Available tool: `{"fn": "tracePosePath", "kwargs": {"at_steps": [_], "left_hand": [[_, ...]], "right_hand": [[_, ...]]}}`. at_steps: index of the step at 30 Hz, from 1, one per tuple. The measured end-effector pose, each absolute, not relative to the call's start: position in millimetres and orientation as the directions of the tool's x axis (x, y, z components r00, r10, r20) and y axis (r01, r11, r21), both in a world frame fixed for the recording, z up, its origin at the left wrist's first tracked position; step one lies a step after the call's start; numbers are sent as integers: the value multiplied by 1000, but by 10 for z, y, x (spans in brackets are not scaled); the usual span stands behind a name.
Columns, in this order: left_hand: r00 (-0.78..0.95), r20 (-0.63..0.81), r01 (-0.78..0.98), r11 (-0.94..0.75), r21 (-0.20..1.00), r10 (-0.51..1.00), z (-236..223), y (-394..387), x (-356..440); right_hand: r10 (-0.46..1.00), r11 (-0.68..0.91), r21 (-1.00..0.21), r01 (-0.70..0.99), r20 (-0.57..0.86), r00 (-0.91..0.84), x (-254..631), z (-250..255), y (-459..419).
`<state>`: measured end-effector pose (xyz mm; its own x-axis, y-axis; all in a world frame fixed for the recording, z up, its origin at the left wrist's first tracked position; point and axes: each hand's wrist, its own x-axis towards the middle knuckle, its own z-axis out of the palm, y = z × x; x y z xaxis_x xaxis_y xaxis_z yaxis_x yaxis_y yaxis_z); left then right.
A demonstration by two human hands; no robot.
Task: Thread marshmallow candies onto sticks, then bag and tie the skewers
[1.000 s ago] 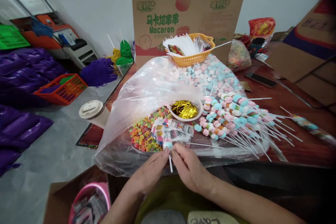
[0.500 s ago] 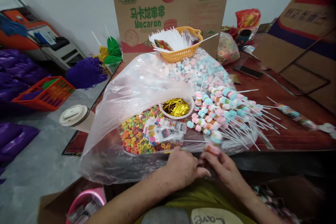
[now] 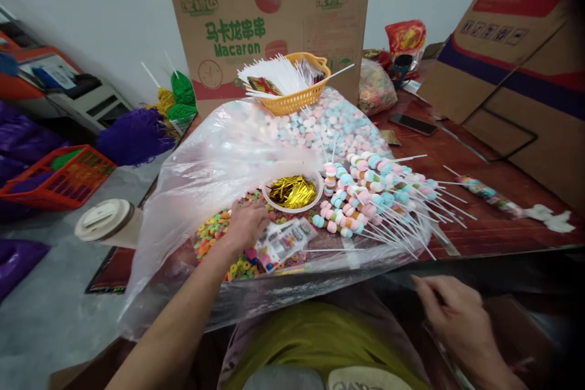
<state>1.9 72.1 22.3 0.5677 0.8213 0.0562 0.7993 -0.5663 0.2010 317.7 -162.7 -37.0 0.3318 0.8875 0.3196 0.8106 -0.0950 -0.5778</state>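
Note:
My left hand (image 3: 247,225) lies over the cereal rings (image 3: 211,233), its fingers loosely bent and apart at the left edge of the printed packets (image 3: 286,242). No held thing shows in it. Just behind it stands a white bowl of gold twist ties (image 3: 293,192). Low on the right, below the table edge, my right hand (image 3: 459,311) has its fingers curled in. A thin pale edge shows under that palm, but what it is stays hidden. Marshmallow skewers (image 3: 370,195) are heaped on the plastic sheet, white sticks pointing right.
A yellow basket (image 3: 292,100) of white sticks stands behind loose marshmallows (image 3: 329,125). At the right lie a phone (image 3: 414,124) and a wrapped skewer (image 3: 491,194). Big cartons (image 3: 274,12) rise behind and on the right. A lidded cup (image 3: 109,222) stands at the left.
My hands have parted. The left went forward and left onto the cereal rings; the right dropped down and right. The marshmallow skewer formerly in my right hand is out of sight. The view turned slightly right.

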Motion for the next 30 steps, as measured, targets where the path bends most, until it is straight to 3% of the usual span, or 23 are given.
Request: {"fn": "tracePosePath", "kwargs": {"at_steps": [4, 7, 9, 11, 15, 19, 21, 26, 30], "left_hand": [[626, 120, 761, -637, 122, 771, 436, 515, -135], [529, 28, 840, -529, 120, 848, 492, 283, -175], [427, -53, 889, -408, 206, 903, 397, 106, -196], [371, -85, 893, -330, 307, 925, 243, -58, -222], [201, 44, 799, -190, 571, 979, 68, -245, -253], [53, 95, 594, -108, 797, 994, 120, -214, -167], [44, 66, 520, -79, 851, 997, 118, -145, -72], [-47, -90, 372, 101, 923, 995, 11, 61, 120], [-64, -65, 326, 82, 942, 996, 43, 167, 159]], "right_hand": [[852, 371, -315, 874, 490, -185, 2304, 235, -731], [832, 546, -196, 815, 246, -498, 1834, 298, -281], [809, 585, -206, 784, 79, -583, 1679, 178, -92], [813, 565, -246, 787, 2, -583, 1641, 39, 10], [863, 487, -265, 832, -1, -506, 1768, -2, 39], [953, 291, -554, 780, 95, -288, 1891, 105, 56], [973, 214, -663, 717, 80, -216, 1899, 80, 90], [968, 223, -683, 695, 75, -238, 1869, -21, 136], [951, 299, -695, 654, 158, -267, 1886, 81, 87]]}}
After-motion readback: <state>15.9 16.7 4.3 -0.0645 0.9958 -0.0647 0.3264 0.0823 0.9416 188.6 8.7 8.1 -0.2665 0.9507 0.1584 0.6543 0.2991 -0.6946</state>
